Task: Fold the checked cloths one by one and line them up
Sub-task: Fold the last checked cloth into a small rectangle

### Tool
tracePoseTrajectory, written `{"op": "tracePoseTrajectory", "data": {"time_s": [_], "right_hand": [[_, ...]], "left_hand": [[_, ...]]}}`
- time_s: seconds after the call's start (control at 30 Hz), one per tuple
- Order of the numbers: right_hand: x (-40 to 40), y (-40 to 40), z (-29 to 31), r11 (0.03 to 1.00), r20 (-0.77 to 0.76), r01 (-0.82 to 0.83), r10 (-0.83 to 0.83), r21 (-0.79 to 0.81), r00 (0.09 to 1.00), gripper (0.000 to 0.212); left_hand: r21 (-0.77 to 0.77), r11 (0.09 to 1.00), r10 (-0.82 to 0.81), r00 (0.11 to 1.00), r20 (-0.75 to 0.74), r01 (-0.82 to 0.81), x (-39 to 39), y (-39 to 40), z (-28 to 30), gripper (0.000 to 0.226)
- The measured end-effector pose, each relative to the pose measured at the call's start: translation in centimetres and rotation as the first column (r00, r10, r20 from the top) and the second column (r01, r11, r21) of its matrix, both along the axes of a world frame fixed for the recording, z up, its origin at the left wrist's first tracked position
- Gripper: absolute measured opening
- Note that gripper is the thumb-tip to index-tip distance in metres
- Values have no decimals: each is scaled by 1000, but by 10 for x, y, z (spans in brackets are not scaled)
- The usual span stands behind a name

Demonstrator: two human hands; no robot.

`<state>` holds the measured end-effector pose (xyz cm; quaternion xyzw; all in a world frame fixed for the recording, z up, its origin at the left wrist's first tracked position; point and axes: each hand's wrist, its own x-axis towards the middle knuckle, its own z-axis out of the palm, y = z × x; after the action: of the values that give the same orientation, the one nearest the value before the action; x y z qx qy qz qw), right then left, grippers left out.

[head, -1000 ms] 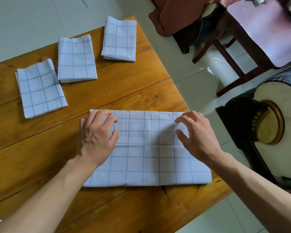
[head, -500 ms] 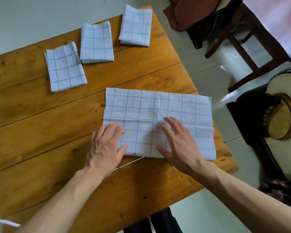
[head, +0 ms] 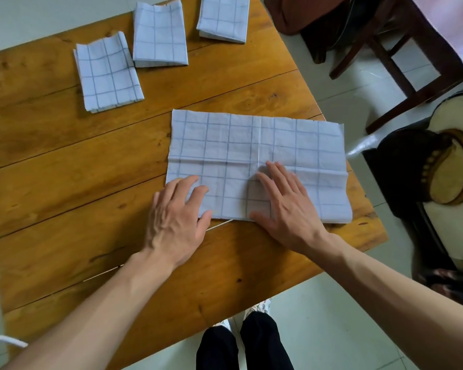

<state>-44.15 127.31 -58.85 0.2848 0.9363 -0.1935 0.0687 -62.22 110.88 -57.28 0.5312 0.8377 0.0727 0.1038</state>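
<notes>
Flat hands (head: 175, 222) press creased rectangular checked cloth (head: 251, 150).

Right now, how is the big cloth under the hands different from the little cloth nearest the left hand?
The big cloth is spread wide, only partly folded; the little cloth is folded into a narrow packet. The big cloth has both the left hand and right hand pressing flat on it; nothing touches the little cloth. The big cloth lies near the table edge closest to the person; the little cloth sits farther back. Both are pale with blue checks.

Wide half-folded checked cloth (head: 257, 156) lies flat; three folded cloths (head: 159, 36) lined up beyond it, well apart.
</notes>
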Motion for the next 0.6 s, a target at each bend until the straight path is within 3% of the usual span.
{"op": "tracePoseTrajectory", "data": {"time_s": [0.2, 0.43, 0.6], "right_hand": [[-8, -21, -13, 1000, -51, -20, 21, 24, 998, 80], [-10, -11, -23, 998, -48, -51, 54, 46, 997, 69], [-7, -9, -25, 997, -98, -55, 60, 46, 993, 64]], "left_hand": [[37, 991, -129, 991, 45, 127, 21, 21, -8, 42], [24, 993, -116, 993, 21, 115, 17, 23, -18, 44], [118, 983, -140, 990, -13, 141, 19, 24, -20, 42]]}}
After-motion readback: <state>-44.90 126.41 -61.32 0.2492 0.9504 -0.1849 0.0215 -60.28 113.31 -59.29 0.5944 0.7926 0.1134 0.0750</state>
